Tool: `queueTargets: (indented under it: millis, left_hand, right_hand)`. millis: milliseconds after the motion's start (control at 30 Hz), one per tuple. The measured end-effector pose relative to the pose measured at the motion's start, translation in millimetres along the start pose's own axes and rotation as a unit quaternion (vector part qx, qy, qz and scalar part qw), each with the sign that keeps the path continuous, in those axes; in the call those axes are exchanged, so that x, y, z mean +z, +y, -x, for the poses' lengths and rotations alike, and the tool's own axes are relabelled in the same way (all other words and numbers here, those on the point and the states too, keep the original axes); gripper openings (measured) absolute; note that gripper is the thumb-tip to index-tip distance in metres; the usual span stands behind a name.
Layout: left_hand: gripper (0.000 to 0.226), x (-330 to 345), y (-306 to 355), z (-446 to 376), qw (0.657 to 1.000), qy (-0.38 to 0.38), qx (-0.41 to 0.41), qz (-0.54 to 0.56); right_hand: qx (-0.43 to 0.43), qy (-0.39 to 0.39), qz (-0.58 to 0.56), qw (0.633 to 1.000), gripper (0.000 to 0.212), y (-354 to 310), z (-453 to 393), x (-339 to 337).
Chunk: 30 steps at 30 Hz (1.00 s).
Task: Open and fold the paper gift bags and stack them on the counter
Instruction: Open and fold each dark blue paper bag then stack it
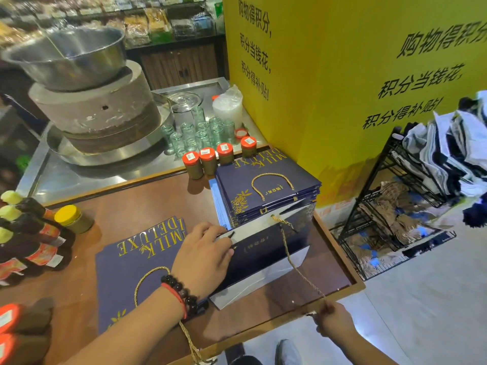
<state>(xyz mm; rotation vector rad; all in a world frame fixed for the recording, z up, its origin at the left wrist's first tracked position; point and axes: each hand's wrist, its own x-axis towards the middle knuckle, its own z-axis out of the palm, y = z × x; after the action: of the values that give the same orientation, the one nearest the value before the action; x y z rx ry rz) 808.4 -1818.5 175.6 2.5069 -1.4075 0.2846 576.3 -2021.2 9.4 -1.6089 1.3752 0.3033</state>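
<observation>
A navy paper gift bag (pixel 266 255) with gold print lies partly opened on the brown counter (pixel 147 204), its white inside showing. My left hand (pixel 204 255) presses flat on its upper edge. My right hand (pixel 333 321), past the counter's front edge, pinches the bag's gold rope handle (pixel 297 270) and holds it taut. A flat navy bag (pixel 134 270) marked MILK DELUXE lies under my left forearm. Behind the open bag sits a stack of flat navy bags (pixel 266 191).
Red-lidded jars (pixel 208 160) line the counter's far edge, with glass jars and a stone mill (pixel 97 109) behind. Dark bottles (pixel 29 233) and a yellow-lidded jar (pixel 72 218) stand at left. A yellow pillar and a black wire rack (pixel 395 214) are at right.
</observation>
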Motion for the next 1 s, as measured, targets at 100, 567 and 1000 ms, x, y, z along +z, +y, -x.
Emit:
queueTargets:
  millis: [100,567,1000]
  left_hand:
    - [0.013,2,0,0,1.000,-0.002,-0.009,-0.001]
    - [0.034,1,7,7,0.998,-0.002,-0.047,0.033]
    - [0.036,1,12,12,0.998,-0.002,-0.057,0.028]
  right_hand:
    - [-0.008,-0.056,-0.176,0.983,0.013,-46,25,10]
    - [-0.132,-0.191,-0.415,0.880,0.010,-166,133,22]
    - [-0.119,-0.166,-0.435,0.877,0.010,-172,142,27]
